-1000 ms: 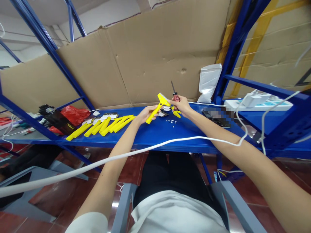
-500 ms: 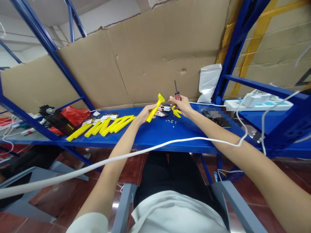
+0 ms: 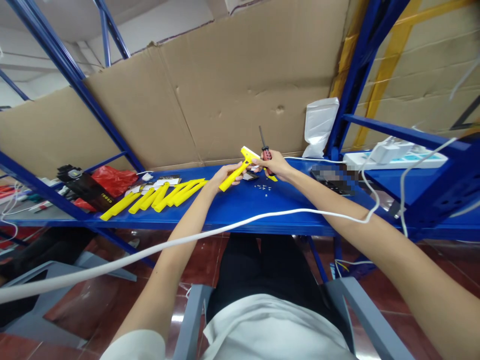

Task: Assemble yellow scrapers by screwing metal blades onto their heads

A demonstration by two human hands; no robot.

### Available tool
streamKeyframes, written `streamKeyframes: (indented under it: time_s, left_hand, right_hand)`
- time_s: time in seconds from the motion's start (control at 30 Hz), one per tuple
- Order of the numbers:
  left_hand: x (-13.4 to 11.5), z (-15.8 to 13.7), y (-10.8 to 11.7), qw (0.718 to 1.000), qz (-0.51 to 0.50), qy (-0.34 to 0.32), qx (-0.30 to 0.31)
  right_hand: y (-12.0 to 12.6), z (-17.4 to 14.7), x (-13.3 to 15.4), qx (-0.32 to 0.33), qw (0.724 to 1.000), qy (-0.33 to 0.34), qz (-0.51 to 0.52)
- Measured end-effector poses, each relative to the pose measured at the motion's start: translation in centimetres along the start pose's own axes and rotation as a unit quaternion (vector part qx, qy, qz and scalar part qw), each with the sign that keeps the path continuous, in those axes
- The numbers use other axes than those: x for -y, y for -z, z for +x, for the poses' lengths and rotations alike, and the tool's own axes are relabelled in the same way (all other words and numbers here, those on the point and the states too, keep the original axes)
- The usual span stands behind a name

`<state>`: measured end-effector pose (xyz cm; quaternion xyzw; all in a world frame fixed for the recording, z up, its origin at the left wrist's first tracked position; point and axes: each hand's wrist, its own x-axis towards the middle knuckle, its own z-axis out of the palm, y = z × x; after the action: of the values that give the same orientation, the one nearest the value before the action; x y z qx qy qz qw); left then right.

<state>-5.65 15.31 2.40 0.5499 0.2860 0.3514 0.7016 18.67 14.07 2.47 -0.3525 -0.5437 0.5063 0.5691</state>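
My left hand (image 3: 222, 175) is closed around the handle of a yellow scraper (image 3: 231, 180), its wide head tilted up and away. My right hand (image 3: 278, 164) grips a screwdriver (image 3: 266, 154) with a red and black handle, its shaft pointing upward. The right fingertips also meet the scraper's head. On the blue table below lie several small screws (image 3: 263, 188). Partly hidden under the right hand is a small yellow piece (image 3: 271, 176). A small dark and white packet (image 3: 250, 175) rests behind the scraper.
Several yellow scraper handles (image 3: 162, 197) lie in a row on the left. A black box (image 3: 90, 189) and red bag (image 3: 114, 179) sit beyond them. A white cable (image 3: 240, 223) crosses in front. At right are a dark flat object (image 3: 330, 184) and a power strip (image 3: 431, 160).
My right hand, still with the screwdriver, has come left until its fingers meet the scraper's head. The scraper has turned so its wide head shows.
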Motion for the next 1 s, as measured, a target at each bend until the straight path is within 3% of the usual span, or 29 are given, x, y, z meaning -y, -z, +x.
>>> streamKeyframes:
  time_s: [0.13, 0.23, 0.33, 0.47, 0.67, 0.83, 1.0]
  left_hand:
    - [0.4, 0.8, 0.9, 0.989, 0.072, -0.090, -0.095]
    - [0.8, 1.5, 1.8, 0.953, 0.178, -0.161, -0.184]
    - [1.3, 2.0, 2.4, 0.916, 0.261, -0.189, -0.239]
    - [2.3, 2.0, 2.3, 0.876, 0.370, -0.183, -0.249]
    - [2.9, 1.3, 1.7, 0.822, 0.506, -0.146, -0.218]
    - [2.8, 1.0, 1.5, 0.794, 0.565, -0.119, -0.190]
    - [2.8, 1.3, 1.4, 0.778, 0.585, -0.108, -0.203]
  right_hand:
    - [-0.2, 0.1, 0.3, -0.045, 0.999, 0.002, 0.031]
    - [0.3, 0.6, 0.5, -0.107, 0.992, -0.006, 0.061]
    - [1.0, 1.2, 0.6, -0.166, 0.983, -0.003, 0.084]
    - [1.9, 1.9, 0.7, -0.221, 0.970, -0.002, 0.102]
    - [2.7, 2.3, 0.9, -0.271, 0.954, -0.004, 0.126]
    - [2.9, 2.6, 0.9, -0.296, 0.944, -0.005, 0.143]
    - [3.0, 2.6, 0.8, -0.313, 0.938, 0.000, 0.150]
